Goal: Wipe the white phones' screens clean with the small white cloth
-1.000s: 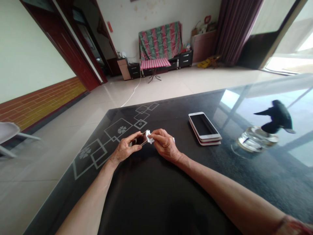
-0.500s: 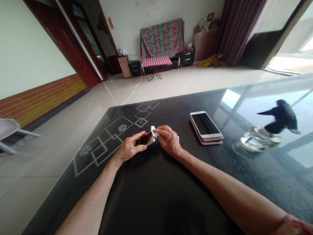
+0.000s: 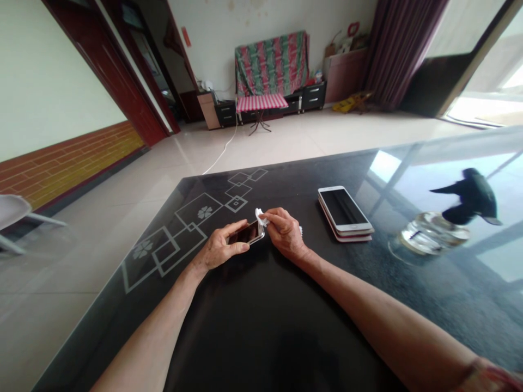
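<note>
My left hand point(image 3: 223, 246) grips a smartphone point(image 3: 247, 234) by its left end, thumb along the near edge and fingers along the far edge. The phone's dark screen faces up and it is held over the black table. In my right hand point(image 3: 286, 234) a crumpled white tissue point(image 3: 260, 216) is pinched between thumb and fingers. The tissue touches the phone's right end, at the far corner. To the right of my hands lies a white phone point(image 3: 345, 208), stacked on at least one other phone with a reddish edge.
A clear spray bottle with a black trigger head point(image 3: 469, 198) stands to the right on the glossy black table point(image 3: 229, 332). A white plastic chair point(image 3: 14, 212) is on the floor at left. Beyond the table are a small striped table point(image 3: 261, 102) and a cloth-draped object point(image 3: 272, 65).
Both hands have shifted slightly to the right together with the phone and the tissue. The stacked phones and the spray bottle stay where they were.
</note>
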Action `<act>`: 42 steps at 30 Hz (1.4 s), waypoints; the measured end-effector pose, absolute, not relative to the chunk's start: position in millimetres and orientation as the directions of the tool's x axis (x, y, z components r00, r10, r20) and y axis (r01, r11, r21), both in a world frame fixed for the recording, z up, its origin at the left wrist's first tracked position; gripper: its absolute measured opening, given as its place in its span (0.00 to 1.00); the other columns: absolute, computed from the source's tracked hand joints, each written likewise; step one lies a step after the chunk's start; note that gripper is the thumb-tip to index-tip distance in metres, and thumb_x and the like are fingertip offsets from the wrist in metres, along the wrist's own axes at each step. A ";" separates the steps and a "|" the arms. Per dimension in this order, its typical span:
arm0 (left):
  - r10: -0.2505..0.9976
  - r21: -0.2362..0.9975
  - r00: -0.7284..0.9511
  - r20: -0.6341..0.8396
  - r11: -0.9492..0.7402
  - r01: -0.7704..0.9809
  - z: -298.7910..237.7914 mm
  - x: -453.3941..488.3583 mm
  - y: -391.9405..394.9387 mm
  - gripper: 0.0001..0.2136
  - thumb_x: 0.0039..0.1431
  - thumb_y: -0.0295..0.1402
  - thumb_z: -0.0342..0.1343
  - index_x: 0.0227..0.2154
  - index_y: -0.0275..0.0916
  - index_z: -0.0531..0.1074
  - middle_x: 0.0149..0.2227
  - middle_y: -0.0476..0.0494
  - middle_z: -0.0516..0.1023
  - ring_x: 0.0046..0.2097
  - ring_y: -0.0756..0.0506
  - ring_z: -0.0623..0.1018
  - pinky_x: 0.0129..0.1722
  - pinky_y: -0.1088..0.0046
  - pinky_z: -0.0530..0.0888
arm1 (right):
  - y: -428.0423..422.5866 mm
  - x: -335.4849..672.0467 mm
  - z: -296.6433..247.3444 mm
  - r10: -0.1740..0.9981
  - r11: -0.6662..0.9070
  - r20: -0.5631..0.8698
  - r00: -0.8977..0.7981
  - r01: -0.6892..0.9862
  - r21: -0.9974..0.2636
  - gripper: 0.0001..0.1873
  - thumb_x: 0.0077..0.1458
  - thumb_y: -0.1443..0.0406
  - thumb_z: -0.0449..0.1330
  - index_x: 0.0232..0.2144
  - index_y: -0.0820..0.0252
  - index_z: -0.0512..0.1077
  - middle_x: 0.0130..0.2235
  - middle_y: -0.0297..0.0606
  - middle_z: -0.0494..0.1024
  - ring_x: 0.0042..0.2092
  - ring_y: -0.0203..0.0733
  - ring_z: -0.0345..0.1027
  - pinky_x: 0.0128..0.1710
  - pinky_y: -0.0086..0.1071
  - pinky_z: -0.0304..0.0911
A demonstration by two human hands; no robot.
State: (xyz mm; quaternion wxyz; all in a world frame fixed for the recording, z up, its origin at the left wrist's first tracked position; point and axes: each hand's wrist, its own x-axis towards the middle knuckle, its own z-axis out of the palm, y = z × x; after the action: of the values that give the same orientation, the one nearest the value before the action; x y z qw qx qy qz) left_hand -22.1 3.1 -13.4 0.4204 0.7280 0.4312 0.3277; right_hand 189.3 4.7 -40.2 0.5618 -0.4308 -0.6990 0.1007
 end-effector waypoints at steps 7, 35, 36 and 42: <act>0.951 0.676 0.249 0.181 -0.304 0.672 -22.2 -20.1 10.0 0.33 0.44 0.42 0.65 0.55 0.36 0.68 0.53 0.36 0.74 0.54 0.37 0.73 0.56 0.58 0.67 | 3.7 186.9 -42.1 0.715 0.638 0.693 -0.099 0.499 -0.587 0.15 0.53 0.73 0.55 0.37 0.53 0.77 0.37 0.36 0.76 0.39 0.40 0.69 0.41 0.33 0.64; 0.945 0.707 0.142 0.295 -0.316 0.632 -36.6 -27.8 -46.7 0.22 0.54 0.34 0.54 0.53 0.37 0.69 0.49 0.40 0.76 0.47 0.43 0.78 0.46 0.65 0.76 | 16.5 195.3 -48.9 0.716 0.587 0.673 -0.189 0.684 -0.433 0.13 0.53 0.72 0.55 0.36 0.55 0.78 0.38 0.38 0.77 0.39 0.42 0.68 0.43 0.36 0.62; 0.927 0.689 0.165 0.337 -0.362 0.628 -38.4 -28.8 -51.7 0.24 0.52 0.34 0.55 0.54 0.38 0.68 0.50 0.40 0.75 0.48 0.43 0.77 0.47 0.65 0.75 | 16.6 195.4 -48.7 0.716 0.585 0.673 -0.186 0.686 -0.433 0.13 0.53 0.72 0.55 0.36 0.56 0.78 0.38 0.39 0.77 0.39 0.42 0.68 0.43 0.36 0.62; 0.867 0.582 0.319 0.384 -0.495 0.645 -33.8 -31.7 -55.4 0.31 0.47 0.33 0.61 0.57 0.37 0.64 0.52 0.37 0.73 0.45 0.42 0.77 0.49 0.62 0.74 | 15.1 195.3 -45.9 0.702 0.610 0.682 -0.207 0.670 -0.423 0.13 0.54 0.71 0.54 0.36 0.56 0.78 0.37 0.39 0.77 0.39 0.42 0.69 0.43 0.36 0.64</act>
State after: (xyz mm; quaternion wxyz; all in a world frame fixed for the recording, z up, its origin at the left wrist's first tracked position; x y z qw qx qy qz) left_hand -31.7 -55.4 -33.8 0.1634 0.7956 0.4751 0.3386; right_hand 195.3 15.1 -45.9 0.4489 -0.4415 -0.7768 0.0175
